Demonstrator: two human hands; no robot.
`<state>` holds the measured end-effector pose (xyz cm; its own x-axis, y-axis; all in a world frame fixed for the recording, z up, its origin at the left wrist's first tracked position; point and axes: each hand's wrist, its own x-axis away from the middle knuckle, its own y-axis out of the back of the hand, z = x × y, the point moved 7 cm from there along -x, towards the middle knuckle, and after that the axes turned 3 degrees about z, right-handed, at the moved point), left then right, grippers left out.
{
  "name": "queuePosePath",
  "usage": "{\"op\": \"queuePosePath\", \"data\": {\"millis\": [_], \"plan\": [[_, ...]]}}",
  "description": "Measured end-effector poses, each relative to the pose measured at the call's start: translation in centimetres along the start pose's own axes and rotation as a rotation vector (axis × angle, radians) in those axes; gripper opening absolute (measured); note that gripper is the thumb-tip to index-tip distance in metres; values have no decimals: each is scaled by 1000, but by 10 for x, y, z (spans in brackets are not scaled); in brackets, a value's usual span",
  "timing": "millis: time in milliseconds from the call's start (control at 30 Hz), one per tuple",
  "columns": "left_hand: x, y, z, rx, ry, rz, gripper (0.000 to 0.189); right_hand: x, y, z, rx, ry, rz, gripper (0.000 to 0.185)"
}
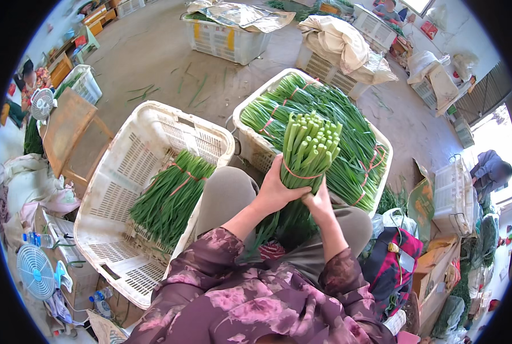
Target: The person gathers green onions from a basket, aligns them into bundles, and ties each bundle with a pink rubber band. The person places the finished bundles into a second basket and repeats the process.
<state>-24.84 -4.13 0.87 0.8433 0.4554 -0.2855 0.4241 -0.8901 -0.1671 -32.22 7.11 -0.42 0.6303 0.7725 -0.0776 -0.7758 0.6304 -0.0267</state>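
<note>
Between my knees I hold a banded bundle of garlic chives [309,148] upright, its cut stem ends pointing up towards me. My left hand [277,187] wraps the bundle's left side just below a pink band. My right hand [319,203] grips its right side, partly hidden by the stems. Leaves hang down into my lap. Ahead to the right, a white plastic crate [387,189] is full of tied chive bundles [320,107]. On my left, a larger white crate [105,204] has tied chives [174,198] lying on its bottom.
A wooden chair [67,129] stands beyond the left crate. Near my left side are a blue fan [36,271] and plastic bottles [39,239]. A dark bag [389,271] sits by my right knee. Covered crates [228,41] stand ahead. Other people [492,172] sit around the room.
</note>
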Motion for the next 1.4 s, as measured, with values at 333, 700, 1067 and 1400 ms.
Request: {"op": "queuePosePath", "data": {"millis": [333, 700, 1067, 1400], "plan": [[16, 24, 24, -293, -62, -269, 79, 80, 6, -76, 1081, -565, 564, 32], [23, -1, 20, -642, -215, -208, 86, 22, -28, 178, 1215, 453, -373, 21], [28, -10, 20, -744, -279, -171, 86, 19, -25, 169, 1662, 356, -237, 9], [24, -8, 15, -738, -273, -204, 84, 42, 28, 147, 684, 192, -242, 8]]}}
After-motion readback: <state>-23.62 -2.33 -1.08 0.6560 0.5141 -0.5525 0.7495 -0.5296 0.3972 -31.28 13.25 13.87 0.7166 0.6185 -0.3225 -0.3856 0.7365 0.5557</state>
